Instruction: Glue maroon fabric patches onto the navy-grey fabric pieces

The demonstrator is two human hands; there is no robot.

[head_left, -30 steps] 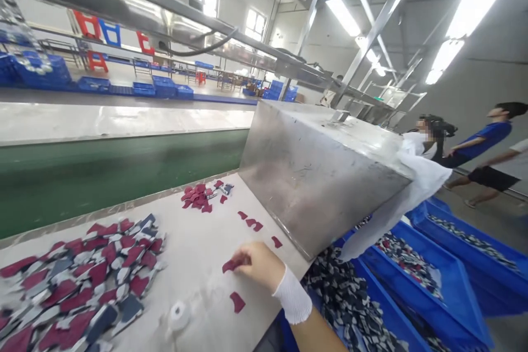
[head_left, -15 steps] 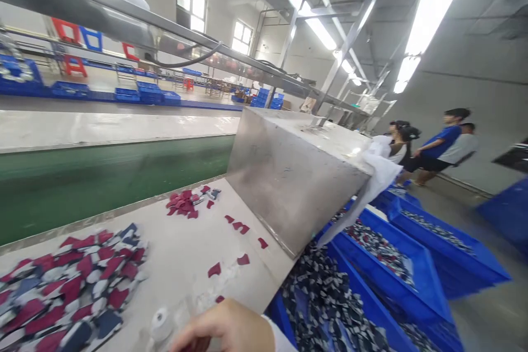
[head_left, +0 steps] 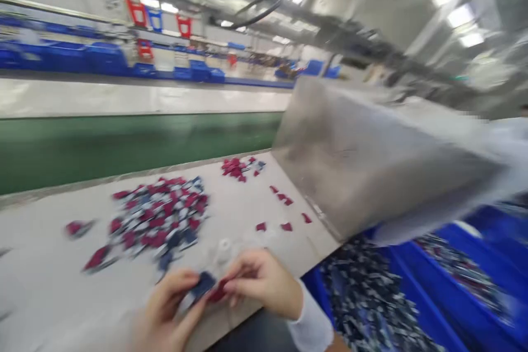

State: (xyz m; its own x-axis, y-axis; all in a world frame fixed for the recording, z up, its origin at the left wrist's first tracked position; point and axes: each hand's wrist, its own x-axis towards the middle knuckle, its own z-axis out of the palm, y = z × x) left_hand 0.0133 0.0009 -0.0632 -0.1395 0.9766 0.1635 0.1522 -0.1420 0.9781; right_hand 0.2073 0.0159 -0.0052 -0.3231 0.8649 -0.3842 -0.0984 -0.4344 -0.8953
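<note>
My left hand [head_left: 169, 308] and my right hand [head_left: 264, 280] meet at the near edge of the white table [head_left: 53, 280], both blurred by motion. The left fingers pinch a navy fabric piece [head_left: 202, 285]. A red fabric piece [head_left: 218, 291] sits against my right fingertips, and the two pieces lie close together. A white sleeve covers my right wrist. Just beyond the hands stands a small white spool [head_left: 224, 250]. A loose heap of red-and-navy pieces [head_left: 159, 214] lies to the left of it.
A steel hopper [head_left: 371, 159] juts over the table's right side. Below it, blue crates [head_left: 429, 297] hold navy-patterned scraps. A small red heap [head_left: 236, 168] and scattered red pieces [head_left: 284, 199] lie near the hopper. A green conveyor belt [head_left: 124, 148] runs behind the table.
The view has swung left and down. My right hand has moved left to the table's near edge, and my left hand has come into view, with pieces held between them.
</note>
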